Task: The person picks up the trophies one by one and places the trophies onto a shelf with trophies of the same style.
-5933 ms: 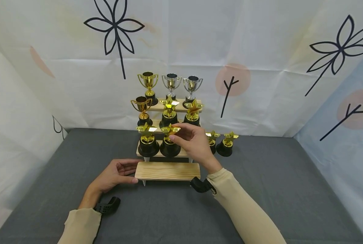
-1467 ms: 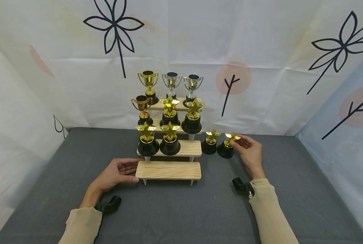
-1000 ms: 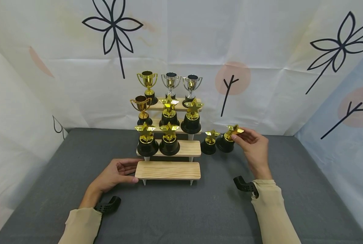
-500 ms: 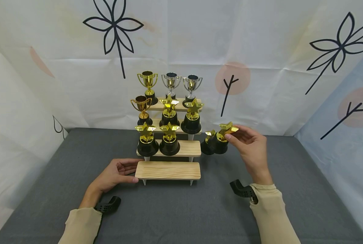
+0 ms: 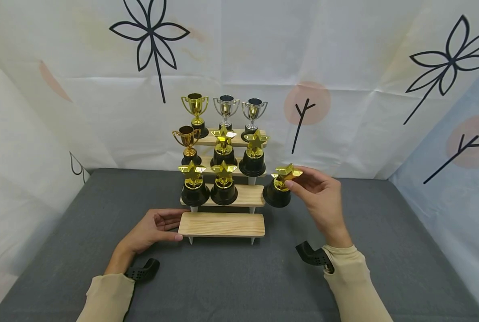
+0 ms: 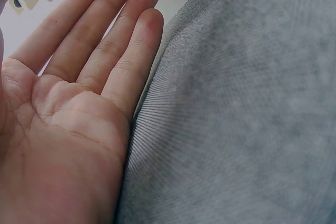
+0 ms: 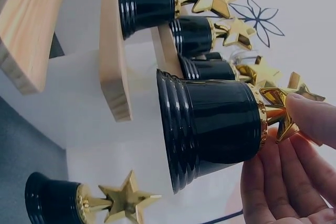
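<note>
A star trophy, gold star on a black base, hangs from my right hand, whose thumb and fingers pinch the star. The right wrist view shows the held trophy off the table, close to the end of a shelf step. A second star trophy stands on the table there; the held one hides it in the head view. My left hand rests at the left end of the wooden stepped stand, thumb at the lowest step's edge. Its fingers lie nearly straight in the left wrist view.
On the stand's upper steps are a gold cup, silver cups, a bronze-coloured cup and several star trophies. The second-lowest step has bare wood at its right. A printed cloth hangs behind the grey table.
My right hand left the trophy on the second-lowest step, took the rightmost star trophy from the table, lifted it and carried it left towards the stand. My left hand has stayed put.
</note>
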Demonstrator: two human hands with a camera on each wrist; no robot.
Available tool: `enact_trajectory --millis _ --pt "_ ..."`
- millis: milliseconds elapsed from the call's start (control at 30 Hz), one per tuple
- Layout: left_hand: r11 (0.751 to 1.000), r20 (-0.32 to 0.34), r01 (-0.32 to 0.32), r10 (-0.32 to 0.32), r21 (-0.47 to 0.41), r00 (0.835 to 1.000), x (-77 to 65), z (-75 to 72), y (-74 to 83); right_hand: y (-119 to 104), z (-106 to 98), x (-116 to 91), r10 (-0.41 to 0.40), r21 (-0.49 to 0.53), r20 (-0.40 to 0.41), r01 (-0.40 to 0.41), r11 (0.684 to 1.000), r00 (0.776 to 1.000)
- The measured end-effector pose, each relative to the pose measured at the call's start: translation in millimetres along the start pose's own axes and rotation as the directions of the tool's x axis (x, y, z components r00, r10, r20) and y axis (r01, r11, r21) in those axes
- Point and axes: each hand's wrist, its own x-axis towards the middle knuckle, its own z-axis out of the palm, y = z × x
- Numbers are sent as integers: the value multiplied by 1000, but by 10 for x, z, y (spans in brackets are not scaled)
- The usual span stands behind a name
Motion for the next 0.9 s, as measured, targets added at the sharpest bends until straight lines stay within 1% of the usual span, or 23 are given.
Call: enact_trajectory --millis 167,333,433,633,900 --pt "1000 -2 11 -11 5 1000 0 2 8 -15 65 -4 -8 -20 26 8 1000 1000" --pt "1000 -1 3 -3 11 1000 -6 9 27 -5 173 9 -17 1 66 17 1000 998" --pt "1000 2 -4 4 9 1000 -8 17 36 15 248 30 -13 18 88 11 1000 996" --pt "1000 -2 -1 1 7 1000 -4 19 35 70 375 83 1 6 131 -2 1000 991" --pt "1000 -2 -9 9 6 1000 1 15 20 126 458 116 18 9 139 -19 1000 990"
